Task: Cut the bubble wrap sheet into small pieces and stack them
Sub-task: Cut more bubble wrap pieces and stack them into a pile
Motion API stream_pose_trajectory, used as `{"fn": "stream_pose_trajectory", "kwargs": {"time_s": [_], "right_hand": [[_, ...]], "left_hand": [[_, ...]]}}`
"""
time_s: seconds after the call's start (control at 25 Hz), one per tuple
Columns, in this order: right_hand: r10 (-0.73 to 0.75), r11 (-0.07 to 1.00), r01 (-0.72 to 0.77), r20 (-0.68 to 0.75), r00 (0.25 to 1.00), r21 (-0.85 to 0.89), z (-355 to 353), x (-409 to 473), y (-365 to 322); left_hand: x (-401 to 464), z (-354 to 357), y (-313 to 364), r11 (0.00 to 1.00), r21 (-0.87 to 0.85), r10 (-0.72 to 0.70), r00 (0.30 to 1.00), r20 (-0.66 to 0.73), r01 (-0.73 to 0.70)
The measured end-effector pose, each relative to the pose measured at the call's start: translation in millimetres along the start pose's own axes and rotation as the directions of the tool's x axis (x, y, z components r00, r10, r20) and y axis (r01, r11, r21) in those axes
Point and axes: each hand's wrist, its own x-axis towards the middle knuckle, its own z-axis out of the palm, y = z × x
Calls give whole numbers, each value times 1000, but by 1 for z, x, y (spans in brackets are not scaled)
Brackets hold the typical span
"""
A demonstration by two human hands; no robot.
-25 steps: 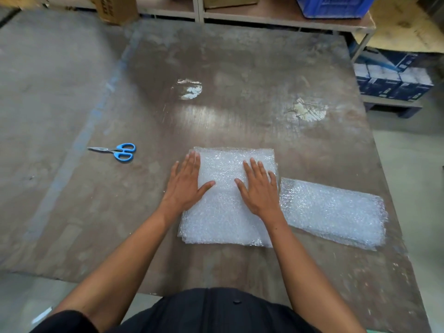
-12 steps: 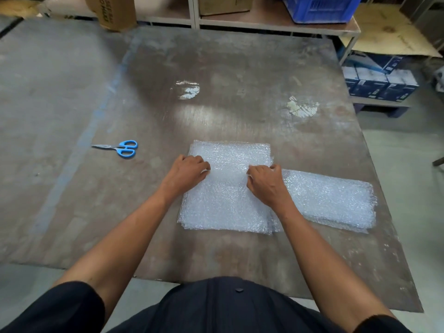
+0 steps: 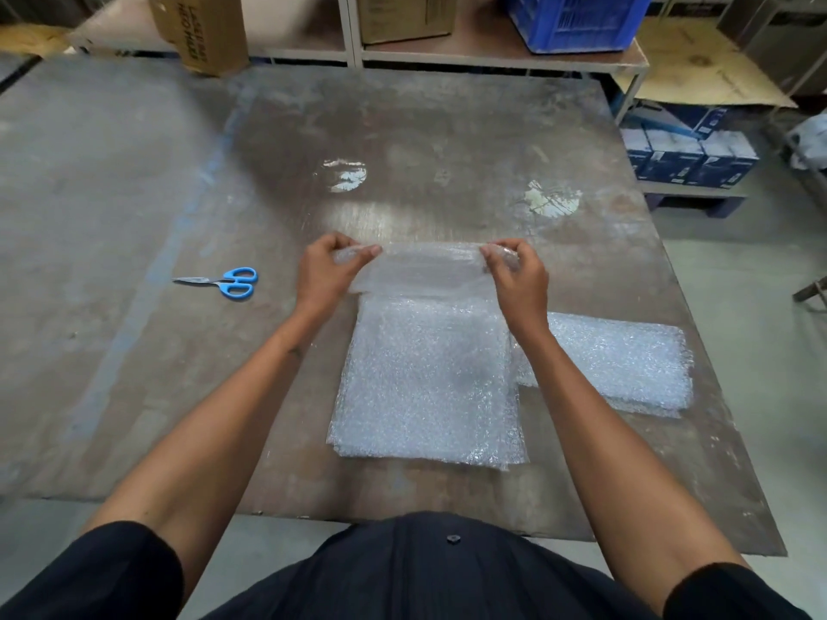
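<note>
Warehouse-type room with shelving along the back holding cardboard boxes (image 3: 203, 31) and a blue crate (image 3: 577, 20), and out front a big scuffed counter (image 3: 134, 217) where all the work is happening. Biggest thing on it is the bubble wrap stack (image 3: 429, 387), sitting near the front edge right in front of the person, with a second, flatter bubble wrap pile (image 3: 622, 360) just to its right, the two touching or slightly overlapped at the inner edge (hard to say which). Both hands are up at the far end of the stack: the left hand (image 3: 326, 275) and right hand (image 3: 519, 279) each have a narrow pinch grip on a far corner of the top bubble wrap sheet (image 3: 425, 266), thumb against fingers, and that far edge is raised off the stack while the near part is hidden or flat, can't really tell. My read is that this is peeling one layer off to cut or fold it. If you're doing this yourself, keep the two pinches level and pull evenly, because this stuff clings and it's easy to drag two layers up at once; a little shake should drop any extra. Lift towards you rather than sliding, so the stack underneath stays squared. The blue-handled scissors (image 3: 228, 281) are lying closed well off to the left, nobody touching them, so one hand will need to let go before any cutting.
</note>
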Motion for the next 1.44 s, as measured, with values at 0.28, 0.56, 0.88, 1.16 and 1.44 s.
{"fn": "stream_pose_trajectory", "kwargs": {"time_s": [0.28, 0.56, 0.88, 1.16, 1.44], "right_hand": [[281, 891, -208, -130, 951, 404, -12, 7, -12], [552, 800, -594, 284, 784, 86, -85, -28, 31], [617, 767, -608, 23, 786, 205, -169, -65, 78], [359, 869, -422, -260, 896, -256, -253, -27, 107], [42, 457, -188, -190, 981, -869, -256, -45, 136]], "left_hand": [[0, 1, -4, 974, -211, -35, 971, 235, 86], [-45, 65, 7, 891, -244, -274, 883, 382, 382], [-104, 144, 21, 952, -46, -265, 890, 372, 302], [-124, 248, 57, 982, -19, -177, 944, 280, 190], [-147, 287, 27, 831, 501, 153, 965, 213, -242]]}}
